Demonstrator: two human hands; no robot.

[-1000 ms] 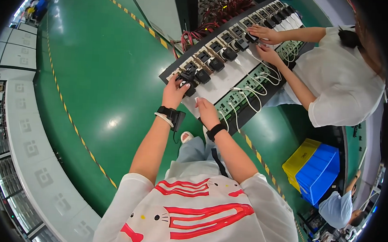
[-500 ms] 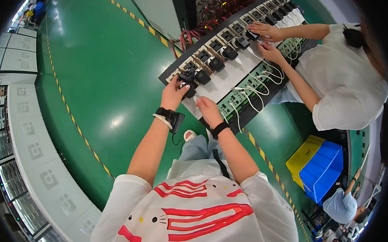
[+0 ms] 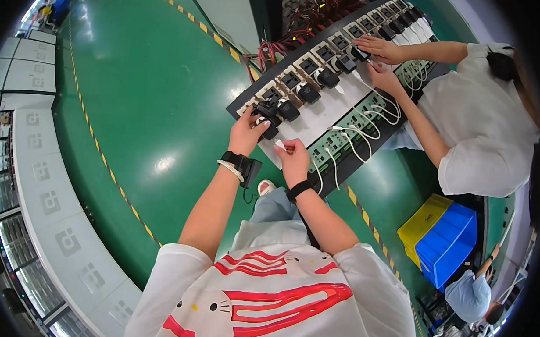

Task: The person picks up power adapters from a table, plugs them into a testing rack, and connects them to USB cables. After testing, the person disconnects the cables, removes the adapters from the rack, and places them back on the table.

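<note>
My left hand [image 3: 245, 135] is closed around a black power adapter [image 3: 268, 129] at the near left end of a row of sockets [image 3: 290, 80]. A second dark adapter part [image 3: 268, 110] sits against its fingers. A little to the right, my right hand [image 3: 294, 162] pinches a white cable connector [image 3: 280, 144] between thumb and fingers. The connector stands slightly apart from the adapter. More black adapters [image 3: 308, 93] are plugged along the row. White cables [image 3: 368, 150] run from the green port panel [image 3: 353, 121] on the bench's near side.
At the right, a co-worker [image 3: 486, 125] in a white shirt has both hands [image 3: 383, 50] on an adapter farther along the same bench. Red wires [image 3: 318, 15] crowd behind the sockets. Blue and yellow crates [image 3: 446, 236] stand on the green floor, lower right. White cabinets [image 3: 54, 203] line the left.
My right hand has drawn back a little from the adapter with the white connector, and a small gap shows between them. My left hand stays on the adapter. The view has shifted slightly.
</note>
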